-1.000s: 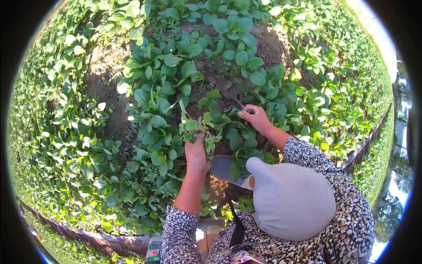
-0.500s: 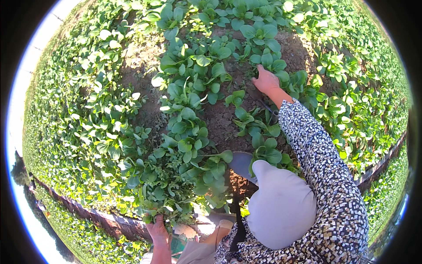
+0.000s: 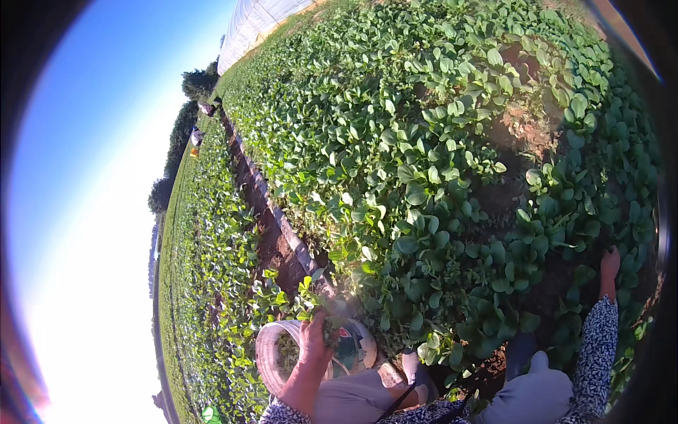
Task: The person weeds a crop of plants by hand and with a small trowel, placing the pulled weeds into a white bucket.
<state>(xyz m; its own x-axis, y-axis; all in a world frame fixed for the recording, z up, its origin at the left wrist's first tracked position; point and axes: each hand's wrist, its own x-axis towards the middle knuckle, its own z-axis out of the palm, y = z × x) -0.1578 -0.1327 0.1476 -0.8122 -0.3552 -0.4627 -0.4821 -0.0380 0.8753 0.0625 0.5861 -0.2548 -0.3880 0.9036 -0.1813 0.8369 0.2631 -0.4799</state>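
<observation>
Reaching over one white bucket [image 3: 272,346], the left hand [image 3: 316,338] is closed around one small bunch of green leaves [image 3: 311,291], held just above the bucket's rim. The right hand [image 3: 609,263] stretches far out to the other side, low among the leafy plants [image 3: 424,233], its fingers pointing up; whether it grips anything I cannot tell, since leaves hide the fingertips. Both forearms wear patterned sleeves [image 3: 597,339]. Two beds of plants run across a sunny open field, split by one dirt furrow [image 3: 265,233], with a white greenhouse [image 3: 254,21] far off under blue sky.
</observation>
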